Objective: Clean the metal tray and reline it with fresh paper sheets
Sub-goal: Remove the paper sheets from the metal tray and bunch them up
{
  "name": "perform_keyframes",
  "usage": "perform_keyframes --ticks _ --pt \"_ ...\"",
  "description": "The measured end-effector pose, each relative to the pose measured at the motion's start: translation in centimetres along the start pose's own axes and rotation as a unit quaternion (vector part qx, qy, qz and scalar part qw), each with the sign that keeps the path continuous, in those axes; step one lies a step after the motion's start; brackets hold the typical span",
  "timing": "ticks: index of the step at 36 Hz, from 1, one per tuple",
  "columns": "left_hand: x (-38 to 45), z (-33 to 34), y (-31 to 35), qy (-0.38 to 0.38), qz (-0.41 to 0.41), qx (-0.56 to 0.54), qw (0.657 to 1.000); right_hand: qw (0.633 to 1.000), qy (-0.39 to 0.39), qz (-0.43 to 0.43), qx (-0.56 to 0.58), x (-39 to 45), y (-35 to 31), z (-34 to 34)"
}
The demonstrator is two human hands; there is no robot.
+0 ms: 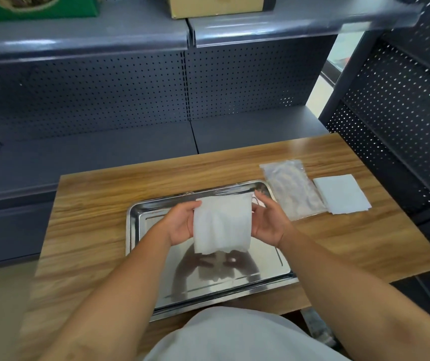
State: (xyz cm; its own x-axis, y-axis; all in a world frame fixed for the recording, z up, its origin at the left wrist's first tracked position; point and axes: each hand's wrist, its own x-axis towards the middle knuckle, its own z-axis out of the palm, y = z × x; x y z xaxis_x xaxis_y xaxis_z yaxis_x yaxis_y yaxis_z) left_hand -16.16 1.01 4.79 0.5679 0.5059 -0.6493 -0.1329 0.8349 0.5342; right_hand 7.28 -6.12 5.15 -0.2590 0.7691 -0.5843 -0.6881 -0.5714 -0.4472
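A shiny metal tray lies in the middle of the wooden table, bare and reflecting my arms. Above it hangs a white wipe, stretched flat between both hands. My left hand grips its left edge and my right hand grips its right edge. To the right of the tray lies a clear plastic packet, and beyond that a stack of white paper sheets.
The wooden table stands against dark grey perforated shelving. More perforated racking rises close on the right. A green box and a cardboard box sit on the shelf above.
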Motion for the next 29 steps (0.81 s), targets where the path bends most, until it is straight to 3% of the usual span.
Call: perform_keyframes --ticks 8,19,29 --pt "-0.6 -2.0 -3.0 0.027 -0.031 -0.024 0.999 0.995 0.043 0.072 -0.052 0.0 5.6 -1.2" --pt "-1.0 -3.2 -3.0 0.107 -0.067 0.189 0.974 0.955 0.118 0.11 -0.249 0.3 5.0 -1.4" --pt "-0.4 -0.3 -2.0 0.148 -0.019 0.303 0.941 0.929 0.126 0.097 -0.335 1.1 4.1 1.2"
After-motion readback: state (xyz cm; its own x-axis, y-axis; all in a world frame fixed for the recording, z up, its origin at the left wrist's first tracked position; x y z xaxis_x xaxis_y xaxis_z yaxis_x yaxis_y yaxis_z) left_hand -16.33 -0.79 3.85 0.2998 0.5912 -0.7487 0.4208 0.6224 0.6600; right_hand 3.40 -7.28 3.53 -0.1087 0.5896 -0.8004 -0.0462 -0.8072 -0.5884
